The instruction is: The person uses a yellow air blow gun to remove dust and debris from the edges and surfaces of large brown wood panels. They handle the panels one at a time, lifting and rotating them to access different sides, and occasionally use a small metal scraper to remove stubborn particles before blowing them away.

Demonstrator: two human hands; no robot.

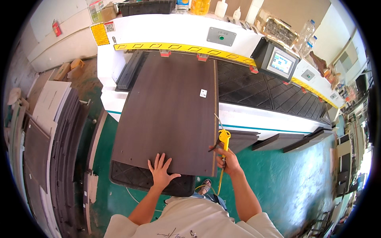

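A large dark brown board [166, 107] lies flat in front of me, its far end under the yellow-striped beam of a white machine. My left hand [160, 171] rests on the board's near edge with its fingers spread. In my right hand [227, 158] is a yellow air blow gun [224, 137], held beside the board's right edge. Its thin metal nozzle points up and away along that edge, and a yellow hose hangs below. A small white label [203, 93] is stuck on the board. Small holes show near its front left corner.
A black ribbed support [151, 180] sits under the board's near end. The white machine [158, 29] carries a touchscreen [281, 61] and a green button [221, 38]. Dark boards [65, 150] stand stacked at left; more panels [274, 141] lean below the machine at right.
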